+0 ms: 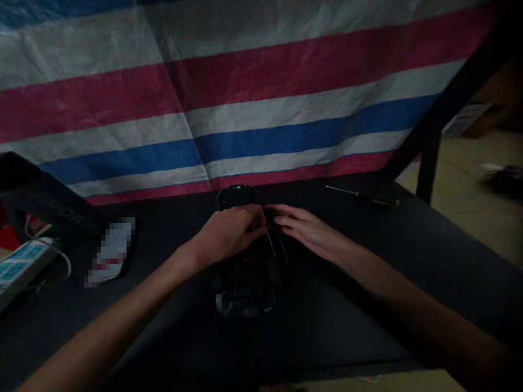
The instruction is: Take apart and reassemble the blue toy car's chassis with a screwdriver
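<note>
A black device that looks like a remote-control car chassis lies lengthwise in the middle of the dark table. Its far end has a rounded edge, and a small red dot shows near its middle. My left hand is over the chassis, its fingers curled and pinched at the right side; what they grip is hidden. A thin light rod slants down from those fingertips. My right hand reaches in from the right, fingers stretched out, the tips close to my left hand. Beneath it a second thin dark strip shows beside the chassis.
A screwdriver lies at the back right of the table. On the left are a blurred-out phone-like object, a power strip with cables and a dark upright frame. A striped plastic sheet hangs behind.
</note>
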The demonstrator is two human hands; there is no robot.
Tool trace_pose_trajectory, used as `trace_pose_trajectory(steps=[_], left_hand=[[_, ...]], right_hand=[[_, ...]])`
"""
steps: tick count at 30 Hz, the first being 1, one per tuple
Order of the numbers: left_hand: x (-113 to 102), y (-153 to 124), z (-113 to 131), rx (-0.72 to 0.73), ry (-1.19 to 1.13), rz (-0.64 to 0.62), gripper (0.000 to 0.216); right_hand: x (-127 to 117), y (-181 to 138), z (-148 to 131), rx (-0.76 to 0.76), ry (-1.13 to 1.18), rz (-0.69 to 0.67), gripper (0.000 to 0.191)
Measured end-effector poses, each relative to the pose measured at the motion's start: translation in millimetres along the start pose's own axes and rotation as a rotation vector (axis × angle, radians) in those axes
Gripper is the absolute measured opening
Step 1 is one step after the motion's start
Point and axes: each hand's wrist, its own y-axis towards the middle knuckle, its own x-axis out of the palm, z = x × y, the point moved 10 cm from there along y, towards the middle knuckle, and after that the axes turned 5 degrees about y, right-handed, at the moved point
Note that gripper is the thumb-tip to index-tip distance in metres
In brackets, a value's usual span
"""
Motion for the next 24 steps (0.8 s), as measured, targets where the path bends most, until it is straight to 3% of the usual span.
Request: trace_pose_trajectory(steps=[6,9,13,18,24], left_hand=[[-3,-6,4,0.051,-0.025,0.065,0.022],[-4,-12,8,0.081,-0.038,0.114,0.025],[-5,-17,10,0.085,-0.041,0.147,0.026],[-5,-17,11,0.087,-0.046,0.139,0.026],[-5,-16,10,0.079,-0.051,0.129,0.026]], right_hand=[[-22,-6,-39,-0.230,0.002,0.144,0.027],[-27,-18,-72,-0.437,-0.209,0.260,0.023],[-9,-38,-106,-0.658,-0.494,0.300,0.018],[11,-51,-118,-0.781,-0.627,0.310,0.014],[19,-47,-116,-0.793,-0.719,0.285,0.012]])
